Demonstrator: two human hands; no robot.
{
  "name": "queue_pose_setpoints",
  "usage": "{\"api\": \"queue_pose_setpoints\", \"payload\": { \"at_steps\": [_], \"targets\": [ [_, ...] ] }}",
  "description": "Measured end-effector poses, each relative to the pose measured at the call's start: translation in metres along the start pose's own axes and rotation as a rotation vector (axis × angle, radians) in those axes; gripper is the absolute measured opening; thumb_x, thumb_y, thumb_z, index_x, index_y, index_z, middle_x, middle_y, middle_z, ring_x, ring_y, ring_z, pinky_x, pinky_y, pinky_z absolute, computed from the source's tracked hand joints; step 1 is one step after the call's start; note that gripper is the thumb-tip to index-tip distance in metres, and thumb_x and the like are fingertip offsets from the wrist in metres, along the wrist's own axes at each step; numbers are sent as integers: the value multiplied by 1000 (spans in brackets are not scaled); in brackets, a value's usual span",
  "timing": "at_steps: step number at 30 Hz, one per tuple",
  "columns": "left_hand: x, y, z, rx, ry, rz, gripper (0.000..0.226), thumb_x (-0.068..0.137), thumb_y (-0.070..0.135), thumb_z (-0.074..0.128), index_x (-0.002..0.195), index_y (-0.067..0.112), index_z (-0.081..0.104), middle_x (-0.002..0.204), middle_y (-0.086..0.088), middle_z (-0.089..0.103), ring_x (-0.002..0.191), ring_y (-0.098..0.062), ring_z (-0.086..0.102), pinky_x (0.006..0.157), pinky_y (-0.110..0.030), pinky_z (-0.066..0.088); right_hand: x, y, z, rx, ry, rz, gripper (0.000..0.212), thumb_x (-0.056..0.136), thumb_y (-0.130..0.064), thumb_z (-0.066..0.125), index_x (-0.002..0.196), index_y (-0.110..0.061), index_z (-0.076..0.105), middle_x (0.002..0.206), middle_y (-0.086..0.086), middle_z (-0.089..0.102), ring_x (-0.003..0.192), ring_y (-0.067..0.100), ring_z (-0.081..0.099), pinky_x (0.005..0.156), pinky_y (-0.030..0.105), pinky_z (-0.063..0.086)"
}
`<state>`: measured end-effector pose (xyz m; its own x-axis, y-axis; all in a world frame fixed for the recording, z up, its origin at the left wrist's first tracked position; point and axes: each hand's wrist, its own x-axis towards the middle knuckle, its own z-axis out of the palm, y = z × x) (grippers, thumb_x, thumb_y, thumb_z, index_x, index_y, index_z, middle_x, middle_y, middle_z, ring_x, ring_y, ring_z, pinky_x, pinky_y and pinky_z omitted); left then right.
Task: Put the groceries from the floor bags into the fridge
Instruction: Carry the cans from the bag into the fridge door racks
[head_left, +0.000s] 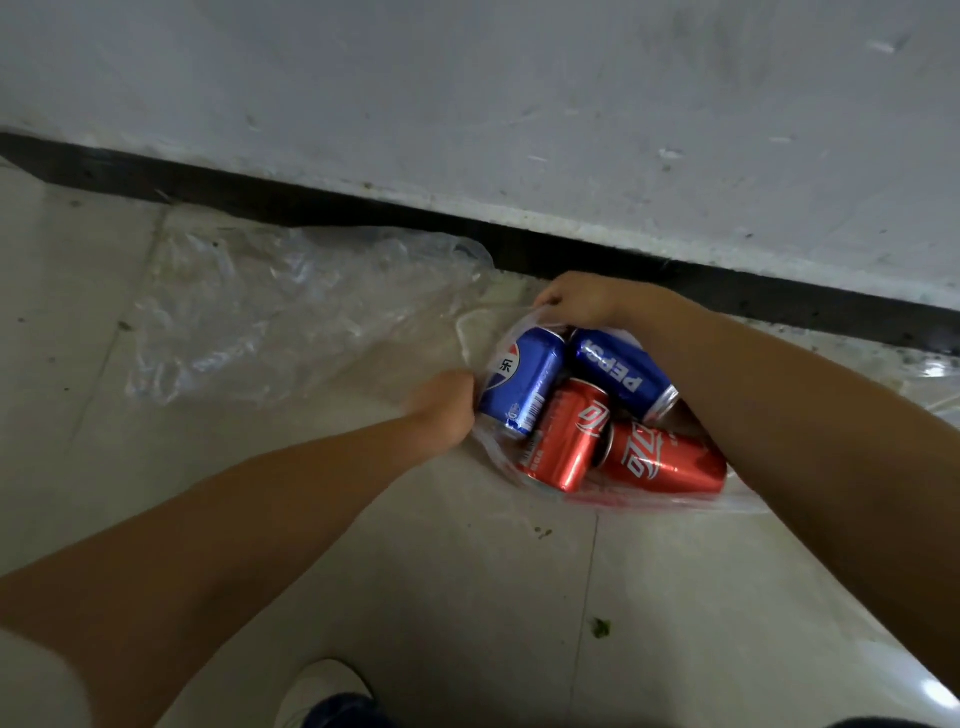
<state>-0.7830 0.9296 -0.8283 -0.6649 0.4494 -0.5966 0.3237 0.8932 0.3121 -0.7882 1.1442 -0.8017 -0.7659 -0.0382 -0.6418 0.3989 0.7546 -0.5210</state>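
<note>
A clear plastic bag (649, 501) lies on the tiled floor by the wall. In it lie two blue Pepsi cans (522, 382) (621, 371) and two red Coca-Cola cans (569, 434) (665, 460), all on their sides. My left hand (447, 410) grips the bag's near left rim beside the left blue can. My right hand (582, 299) pinches the far rim above the cans. Between the two hands the bag's mouth is held apart.
A second clear bag (270, 312), flat and crumpled, lies on the floor to the left. A grey wall with a black skirting strip (363, 200) runs behind. My shoe (324, 688) shows at the bottom. Small bits of debris dot the tiles.
</note>
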Motion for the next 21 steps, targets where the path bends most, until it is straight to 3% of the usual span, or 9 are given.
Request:
{"api": "queue_pose_setpoints", "payload": {
  "at_steps": [2, 4, 7, 8, 10, 14, 16, 18, 21],
  "targets": [
    [4, 0, -4, 154, -10, -24, 24, 93, 9, 44, 113, 5, 58, 119, -17, 60, 112, -36, 58, 96, -44, 46, 6, 7, 7, -37, 89, 55, 28, 92, -24, 56, 92, 2, 68, 94, 19, 66, 82, 22, 55, 74, 27, 41],
    [13, -1, -9, 122, -33, -86, 27, 94, 9, 44, 115, 1, 59, 111, -20, 64, 104, -33, 62, 91, -40, 50, 9, 6, 13, -117, 148, 122, 29, 92, -29, 56, 96, -3, 69, 101, 16, 67, 92, 27, 61, 77, 28, 44],
    [24, 4, -30, -288, -117, -232, 19, 94, 12, 50, 85, -3, 58, 60, -16, 61, 44, -15, 61, 44, -24, 50, 14, 5, 14, -175, 109, 214, 37, 90, -35, 56, 114, -8, 64, 119, 13, 63, 106, 29, 60, 87, 31, 46],
    [28, 9, -36, -413, -84, -207, 19, 94, 14, 50, 84, -1, 56, 65, -17, 61, 46, -14, 62, 46, -25, 53, 15, 4, 16, -162, 77, 224, 38, 89, -36, 58, 116, -9, 64, 121, 13, 62, 106, 28, 60, 90, 32, 46],
    [28, 28, -46, -409, 19, 18, 22, 95, 20, 49, 96, 2, 61, 90, -16, 66, 77, -22, 66, 74, -34, 55, 12, 3, 23, -124, 43, 226, 38, 86, -40, 62, 112, -13, 64, 119, 12, 63, 104, 27, 60, 93, 33, 47],
    [15, 58, -31, -79, -44, 392, 49, 93, 29, 54, 138, 14, 42, 131, -13, 52, 114, -30, 54, 93, -32, 41, -31, 4, 21, -100, 138, 3, 35, 88, -29, 61, 118, -10, 59, 125, 12, 60, 116, 27, 54, 92, 25, 38],
    [18, 59, -13, 99, -44, 427, 62, 93, 32, 52, 148, 17, 26, 145, -13, 37, 129, -31, 40, 106, -36, 34, -66, 19, 9, -166, 94, -24, 56, 86, -33, 64, 135, -15, 45, 140, 8, 47, 127, 25, 45, 99, 26, 35],
    [22, 62, -8, 111, -12, 433, 63, 94, 31, 49, 149, 17, 22, 146, -12, 34, 131, -30, 38, 107, -38, 34, -99, 47, 2, -163, 113, 110, 72, 84, -42, 65, 144, -20, 33, 148, 9, 34, 132, 26, 38, 108, 32, 33],
    [28, 81, -8, 61, 43, 492, 57, 92, 21, 49, 146, 19, 31, 138, -12, 39, 122, -31, 45, 100, -41, 42, -136, 79, 11, 48, 284, 282, 68, 86, -36, 64, 144, -23, 30, 147, 12, 31, 127, 31, 44, 105, 37, 37]
  ]
}}
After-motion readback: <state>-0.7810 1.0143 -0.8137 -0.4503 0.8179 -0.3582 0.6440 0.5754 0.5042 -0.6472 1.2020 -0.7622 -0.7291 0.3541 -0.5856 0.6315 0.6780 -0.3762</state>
